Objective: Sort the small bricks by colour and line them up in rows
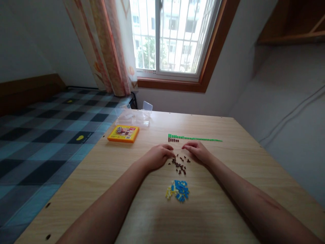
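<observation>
Two bare hands are observed over a wood-grain worktop, with the loose brown pieces lying scattered in front of and between them. The left hand rests low on the left side of this scatter, its fingertips directed right and one of them at the scatter's upper left edge; contact with a piece cannot be confirmed. Its grip is partly curled, and whether anything is held cannot be told. The right hand lies on the opposite side, above and right of the same pieces, fingers directed left and bent; whether its grip is closed on a piece cannot be determined at this size. Beyond the hands, a long row of green pieces runs from left to right, its blocks taller at the left end and tapering toward the right. A short row of brown pieces stands just on the near side of its left end. Nearer the wearer than the loose scatter lies a heap of blue pieces, with pale yellow pieces at its left side. At the far left of the worktop lies a flat yellow box with a printed top, and behind it sit clear plastic containers. A bed with checked bedding adjoins the left side.
</observation>
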Motion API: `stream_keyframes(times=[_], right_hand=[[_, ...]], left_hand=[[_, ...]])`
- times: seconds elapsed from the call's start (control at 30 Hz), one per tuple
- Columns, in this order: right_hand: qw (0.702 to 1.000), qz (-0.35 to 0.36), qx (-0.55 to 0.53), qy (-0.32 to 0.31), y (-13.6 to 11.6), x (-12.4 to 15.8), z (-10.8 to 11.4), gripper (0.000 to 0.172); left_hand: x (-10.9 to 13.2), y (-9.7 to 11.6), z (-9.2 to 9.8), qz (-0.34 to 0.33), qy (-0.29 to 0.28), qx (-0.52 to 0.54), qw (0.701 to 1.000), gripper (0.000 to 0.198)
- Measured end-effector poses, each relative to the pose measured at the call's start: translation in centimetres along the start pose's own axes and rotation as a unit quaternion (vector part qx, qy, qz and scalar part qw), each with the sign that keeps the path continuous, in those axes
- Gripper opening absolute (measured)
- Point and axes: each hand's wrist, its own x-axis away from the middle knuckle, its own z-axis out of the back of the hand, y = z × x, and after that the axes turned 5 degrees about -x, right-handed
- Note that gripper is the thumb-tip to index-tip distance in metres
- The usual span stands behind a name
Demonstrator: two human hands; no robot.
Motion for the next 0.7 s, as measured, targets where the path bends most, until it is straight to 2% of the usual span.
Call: stream_keyframes(times=[0.13, 0.23, 0.37, 0.43, 0.7], right_hand=[[1.000, 0.016, -0.002, 0.017, -0.3, 1.7, -0.3, 0.023], [0.999, 0.030, 0.011, 0.021, -0.5, 2.4, -0.2, 0.023], [0.993, 0.061, 0.077, -0.068, -1.1, 3.4, 0.2, 0.020], [0.985, 0.080, 0.122, -0.094, -1.6, 3.8, 0.4, 0.019], [0.968, 0.131, 0.202, -0.069, -2.1, 4.0, 0.4, 0.017]], left_hand=[[0.1, 0.0, -0.2, 0.006, -0.002, -0.011, 1.000, 0.036], [0.1, -0.1, -0.3, 0.017, 0.004, -0.034, 0.999, 0.035], [0.1, -0.3, 0.0, 0.043, 0.020, -0.086, 0.995, 0.027], [0.1, -0.3, 0.3, 0.054, 0.022, -0.107, 0.993, 0.022], [-0.2, -0.6, 0.7, 0.089, 0.029, -0.129, 0.987, 0.013]])
